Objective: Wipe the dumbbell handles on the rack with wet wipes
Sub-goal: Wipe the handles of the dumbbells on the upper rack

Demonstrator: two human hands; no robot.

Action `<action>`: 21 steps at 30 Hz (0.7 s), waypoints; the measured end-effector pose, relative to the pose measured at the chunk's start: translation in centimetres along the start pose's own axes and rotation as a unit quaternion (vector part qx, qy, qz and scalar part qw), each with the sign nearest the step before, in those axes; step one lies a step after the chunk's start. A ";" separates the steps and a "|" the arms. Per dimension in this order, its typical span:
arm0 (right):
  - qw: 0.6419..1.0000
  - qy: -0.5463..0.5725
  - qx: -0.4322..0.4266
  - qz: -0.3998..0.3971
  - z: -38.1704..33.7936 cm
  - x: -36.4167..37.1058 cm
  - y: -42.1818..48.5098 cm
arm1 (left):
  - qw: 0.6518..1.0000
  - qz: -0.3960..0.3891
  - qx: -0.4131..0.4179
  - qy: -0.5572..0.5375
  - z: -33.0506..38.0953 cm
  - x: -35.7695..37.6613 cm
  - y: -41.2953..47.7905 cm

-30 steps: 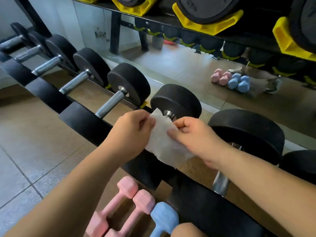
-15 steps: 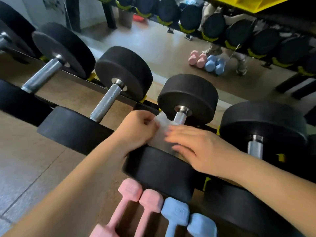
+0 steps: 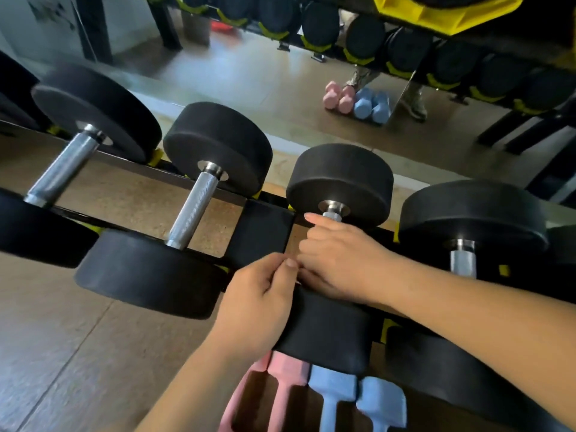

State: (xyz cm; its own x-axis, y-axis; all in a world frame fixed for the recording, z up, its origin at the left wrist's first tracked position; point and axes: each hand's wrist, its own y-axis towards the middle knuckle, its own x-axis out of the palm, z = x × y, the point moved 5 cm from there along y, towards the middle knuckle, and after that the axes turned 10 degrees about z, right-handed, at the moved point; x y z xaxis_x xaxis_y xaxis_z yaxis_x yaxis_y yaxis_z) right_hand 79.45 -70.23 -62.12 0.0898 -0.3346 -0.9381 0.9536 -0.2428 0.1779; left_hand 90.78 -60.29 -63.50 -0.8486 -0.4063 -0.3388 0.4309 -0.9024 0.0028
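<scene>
The right hand point(image 3: 339, 260) curls over the knurled steel handle point(image 3: 333, 214) of the black round-headed dumbbell point(image 3: 339, 182) on the black metal rack point(image 3: 258, 232); the left hand point(image 3: 265, 294) pinches beside it, on what I cannot tell. The wet wipe is hidden; if bunched, it may miss patches

This is a gym. A long black metal rack point(image 3: 258, 232) holds a row of big round black dumbbells point(image 3: 218, 145) with shiny silver metal handles point(image 3: 193, 210). Behind the rack is a wall mirror point(image 3: 249, 76). In it you can see more black weights point(image 3: 363, 37) lined up. Under the rack, on the brown tiled floor point(image 3: 46, 338), lie small pink dumbbells point(image 3: 280, 388) and small blue dumbbells point(image 3: 333, 391). Above the rack is a bright yellow plastic holder point(image 3: 436, 14).
</scene>
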 end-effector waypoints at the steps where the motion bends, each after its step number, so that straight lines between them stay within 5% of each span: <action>1: 0.999 -0.017 -0.013 -0.028 0.0 0.1 0.7 | 1.000 0.001 -0.001 0.001 -0.1 -0.1 0.1; 5: 0.994 -0.012 -0.034 -0.102 1.1 -0.4 0.5 | 1.000 -0.017 -0.021 0.007 -0.6 -0.2 0.2; 13: 0.999 -0.030 0.032 -0.015 1.4 0.5 -1.1 | 0.998 -0.019 -0.051 -0.017 -1.5 0.1 0.7; 18: 0.986 -0.077 -0.008 -0.146 0.3 1.5 2.6 | 0.998 -0.036 -0.052 0.002 -1.5 0.2 0.5; 21: 0.999 -0.012 -0.005 -0.045 0.6 0.4 1.1 | 0.996 -0.045 -0.073 -0.014 -1.9 0.1 0.1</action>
State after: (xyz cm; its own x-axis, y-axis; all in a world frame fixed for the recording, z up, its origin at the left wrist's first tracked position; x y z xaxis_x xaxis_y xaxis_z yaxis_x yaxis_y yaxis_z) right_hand 80.35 -71.14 -62.09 -0.0031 -0.3335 -0.9427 0.9602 -0.2644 0.0904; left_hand 91.36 -60.12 -65.34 -0.8931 -0.3299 -0.3059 0.3909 -0.9056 -0.1645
